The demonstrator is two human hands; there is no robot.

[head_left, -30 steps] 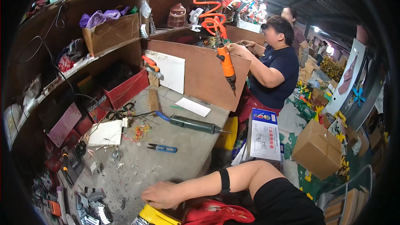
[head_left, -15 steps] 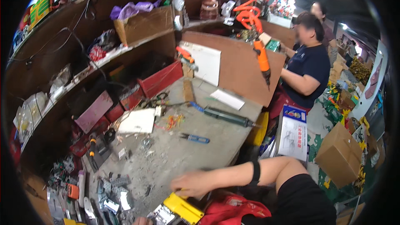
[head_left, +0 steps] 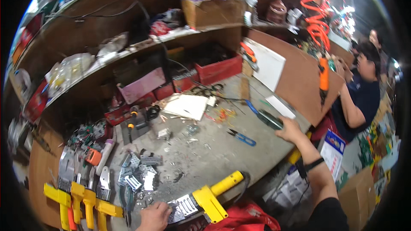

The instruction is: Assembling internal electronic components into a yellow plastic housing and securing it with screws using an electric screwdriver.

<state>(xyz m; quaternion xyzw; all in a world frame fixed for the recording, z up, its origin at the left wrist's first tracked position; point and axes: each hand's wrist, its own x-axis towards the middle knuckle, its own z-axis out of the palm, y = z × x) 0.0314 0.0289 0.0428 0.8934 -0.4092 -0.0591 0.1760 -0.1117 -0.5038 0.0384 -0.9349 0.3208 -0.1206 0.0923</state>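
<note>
A yellow-handled tool (head_left: 214,199) with a flat, slotted metal plate (head_left: 185,207) lies along the near edge of the bench. At the plate's left end is my left hand (head_left: 155,216), its fingers curled together; what they pinch, if anything, is hidden. My right hand (head_left: 291,129) reaches out to the far right of the bench and closes around the near end of a dark green electric screwdriver (head_left: 270,119) with a blue cord end. Blue thread snips (head_left: 243,137) lie on the bench between my hands.
Several yellow-handled tools (head_left: 87,203) stand at the near left, beside loose metal plates (head_left: 139,175). Red bins (head_left: 218,68) line the back under a shelf. An orange screwdriver (head_left: 323,77) hangs from a coiled hose. Beyond a brown board (head_left: 295,75), a person (head_left: 357,98) works.
My right hand has left the yellow-handled tool and moved out to the green electric screwdriver. The view has swung left, and more of my left hand now shows.
</note>
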